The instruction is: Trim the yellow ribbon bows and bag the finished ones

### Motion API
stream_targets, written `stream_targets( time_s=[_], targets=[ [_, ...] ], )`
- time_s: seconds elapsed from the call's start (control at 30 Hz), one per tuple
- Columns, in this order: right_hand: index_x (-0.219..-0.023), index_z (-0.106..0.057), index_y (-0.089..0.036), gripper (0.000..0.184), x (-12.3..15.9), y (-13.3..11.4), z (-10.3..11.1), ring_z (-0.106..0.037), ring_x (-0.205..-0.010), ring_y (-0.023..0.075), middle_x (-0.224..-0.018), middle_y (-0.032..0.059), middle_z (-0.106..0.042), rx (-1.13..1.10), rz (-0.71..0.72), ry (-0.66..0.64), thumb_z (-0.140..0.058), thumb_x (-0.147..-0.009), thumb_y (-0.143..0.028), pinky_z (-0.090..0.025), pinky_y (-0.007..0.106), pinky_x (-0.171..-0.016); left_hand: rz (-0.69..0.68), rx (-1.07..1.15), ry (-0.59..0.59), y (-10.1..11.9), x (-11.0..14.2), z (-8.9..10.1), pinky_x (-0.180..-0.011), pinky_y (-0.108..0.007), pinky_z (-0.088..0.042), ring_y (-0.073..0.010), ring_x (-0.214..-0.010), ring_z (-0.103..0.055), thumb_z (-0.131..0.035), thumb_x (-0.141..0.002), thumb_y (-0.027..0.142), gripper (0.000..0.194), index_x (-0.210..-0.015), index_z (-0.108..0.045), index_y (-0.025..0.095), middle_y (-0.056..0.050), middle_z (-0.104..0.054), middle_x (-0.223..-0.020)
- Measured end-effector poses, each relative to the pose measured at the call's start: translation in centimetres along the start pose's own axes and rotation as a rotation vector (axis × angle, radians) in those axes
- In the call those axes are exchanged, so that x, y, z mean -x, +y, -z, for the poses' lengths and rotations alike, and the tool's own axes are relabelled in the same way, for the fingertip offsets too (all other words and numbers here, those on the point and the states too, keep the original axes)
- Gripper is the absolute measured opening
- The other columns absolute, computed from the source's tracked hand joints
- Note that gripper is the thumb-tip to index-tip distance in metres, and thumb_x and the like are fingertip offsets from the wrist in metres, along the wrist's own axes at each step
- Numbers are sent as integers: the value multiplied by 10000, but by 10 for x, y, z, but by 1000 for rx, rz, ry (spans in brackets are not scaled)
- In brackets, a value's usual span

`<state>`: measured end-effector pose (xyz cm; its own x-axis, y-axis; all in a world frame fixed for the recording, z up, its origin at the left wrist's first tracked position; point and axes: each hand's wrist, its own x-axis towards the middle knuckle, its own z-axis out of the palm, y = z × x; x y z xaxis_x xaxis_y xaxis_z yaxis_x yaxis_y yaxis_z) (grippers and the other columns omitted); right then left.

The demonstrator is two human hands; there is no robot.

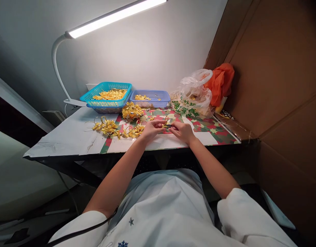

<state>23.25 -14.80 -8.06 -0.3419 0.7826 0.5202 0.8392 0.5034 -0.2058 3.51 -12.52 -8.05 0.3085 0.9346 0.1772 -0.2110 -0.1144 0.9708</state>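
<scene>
My left hand [153, 130] is over the front of the table, its thumb and fingers pinched on a small yellow flower piece [164, 126] with gold wire. Close beside it, my right hand [183, 131] has bent, closed fingers. Something small and dark shows between the two hands, too small to name. To the left of my hands lie a yellow flower bunch with silvery beads [133, 131] and another yellow bunch with curling gold wires [106, 126]. Behind these is a rounded heap of yellow flowers [132, 110].
A turquoise basket [106, 102] and a purple basket [158, 103] stand at the back with yellow pieces inside. Right of them are a plastic bag [191, 99] and an orange bag [221, 82]. A lit lamp [116, 19] hangs above; cardboard [279, 68] walls the right side.
</scene>
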Motion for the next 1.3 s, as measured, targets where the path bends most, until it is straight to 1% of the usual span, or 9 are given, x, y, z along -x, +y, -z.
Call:
stream_targets(
  time_s=[0.1,0.27,0.47,0.7,0.9,1.1,1.2,1.3],
  targets=[
    [-964,-674,-196,333,1,0,-2,-639,-732,200,-808,57,-720,57,3,9,-517,-924,-487,-317,267,-604,17,-13,11,-2,0,0,-699,-310,-544,-127,-650,-624,-918,-456,209,525,-950,-766,120,-4,-676,-682],
    [-987,-666,-188,349,2,1,-4,-649,-744,203,-852,64,-732,91,-4,33,-497,-943,-490,-307,270,-602,26,-29,12,-2,0,0,-708,-326,-557,-141,-671,-641,-920,-469,218,514,-949,-764,117,-23,-691,-721],
    [-967,-669,-180,354,2,0,-3,-649,-736,200,-832,66,-728,98,9,14,-495,-951,-488,-294,265,-588,56,-44,11,4,3,-2,-728,-333,-562,-144,-677,-649,-918,-474,220,527,-967,-760,116,-31,-707,-731],
    [-990,-683,-192,400,4,0,-4,-641,-726,194,-803,66,-725,64,-1,53,-465,-949,-526,-316,261,-594,118,-4,45,5,4,-2,-717,-325,-548,-158,-658,-670,-931,-429,231,555,-946,-763,121,-56,-736,-756],
    [-887,-695,-195,378,5,-1,-4,-625,-682,186,-722,54,-706,50,-7,30,-489,-933,-509,-316,259,-592,151,43,58,2,2,-1,-706,-321,-539,-172,-660,-682,-930,-395,212,550,-912,-767,123,-61,-739,-735],
    [-851,-696,-202,368,5,-2,-4,-608,-659,177,-683,43,-688,31,1,32,-491,-924,-499,-310,256,-590,131,29,41,2,3,-1,-757,-354,-534,-188,-699,-683,-917,-431,215,510,-910,-773,117,-79,-740,-770],
    [-831,-692,-203,353,6,-2,-2,-601,-648,172,-653,34,-669,-2,-32,40,-506,-914,-492,-322,253,-598,151,30,56,3,3,-1,-788,-360,-526,-182,-714,-678,-923,-420,212,528,-918,-773,120,-79,-739,-804],
    [-801,-685,-200,346,7,-3,0,-585,-619,168,-615,26,-640,-33,-83,45,-521,-900,-488,-332,250,-597,144,24,70,3,2,0,-786,-361,-523,-195,-737,-682,-927,-419,223,535,-921,-771,123,-89,-740,-833]
  ],
)
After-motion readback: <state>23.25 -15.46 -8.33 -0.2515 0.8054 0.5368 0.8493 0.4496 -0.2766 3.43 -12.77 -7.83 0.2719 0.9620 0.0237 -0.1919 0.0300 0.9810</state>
